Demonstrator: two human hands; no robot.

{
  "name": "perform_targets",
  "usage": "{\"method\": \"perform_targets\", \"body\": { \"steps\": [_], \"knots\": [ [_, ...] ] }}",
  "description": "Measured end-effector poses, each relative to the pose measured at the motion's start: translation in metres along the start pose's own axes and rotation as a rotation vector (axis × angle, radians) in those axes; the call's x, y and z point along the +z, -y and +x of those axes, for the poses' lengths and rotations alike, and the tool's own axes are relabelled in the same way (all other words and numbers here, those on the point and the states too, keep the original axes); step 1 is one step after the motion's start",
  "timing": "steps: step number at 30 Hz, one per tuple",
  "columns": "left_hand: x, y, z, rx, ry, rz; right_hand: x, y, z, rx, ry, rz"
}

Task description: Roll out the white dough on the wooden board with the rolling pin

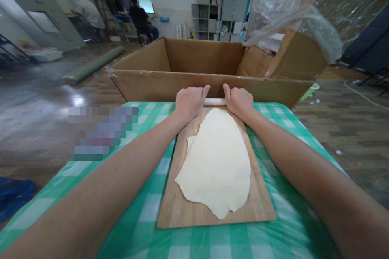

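Observation:
A wide, thin sheet of pale dough (217, 162) lies flat on a wooden board (261, 206), with a small flap at its left edge. Beyond the dough's far tip, a white rolling pin (214, 102) lies crosswise at the far end of the board. My left hand (191, 101) is wrapped around the pin's left part, thumb pointing up and inward. Around the right part closes my right hand (239, 99), its thumb raised too. Only the pin's middle shows between the hands. Both arms stretch forward on either side of the board.
Under the board is a green-and-white checked tablecloth (146, 210). A large open cardboard box (170, 85) stands against the table's far edge, with plastic wrap (282, 8) at its right. A blurred-out item (103, 133) lies at the left edge. Two people sit farther back.

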State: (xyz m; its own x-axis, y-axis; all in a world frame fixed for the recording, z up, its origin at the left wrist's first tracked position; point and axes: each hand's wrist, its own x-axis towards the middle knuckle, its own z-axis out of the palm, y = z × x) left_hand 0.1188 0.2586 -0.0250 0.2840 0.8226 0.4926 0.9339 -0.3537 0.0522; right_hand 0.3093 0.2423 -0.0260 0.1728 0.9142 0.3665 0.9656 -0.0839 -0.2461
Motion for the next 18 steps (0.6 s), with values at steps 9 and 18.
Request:
{"method": "perform_targets", "body": {
  "steps": [9,18],
  "knots": [
    [-0.02,0.003,-0.004,0.104,0.073,0.115,-0.026,0.008,0.006,-0.061,0.038,-0.087],
    [-0.1,0.005,-0.09,0.349,0.282,0.062,-0.08,0.01,-0.08,-0.331,0.265,-0.098]
  ]
}}
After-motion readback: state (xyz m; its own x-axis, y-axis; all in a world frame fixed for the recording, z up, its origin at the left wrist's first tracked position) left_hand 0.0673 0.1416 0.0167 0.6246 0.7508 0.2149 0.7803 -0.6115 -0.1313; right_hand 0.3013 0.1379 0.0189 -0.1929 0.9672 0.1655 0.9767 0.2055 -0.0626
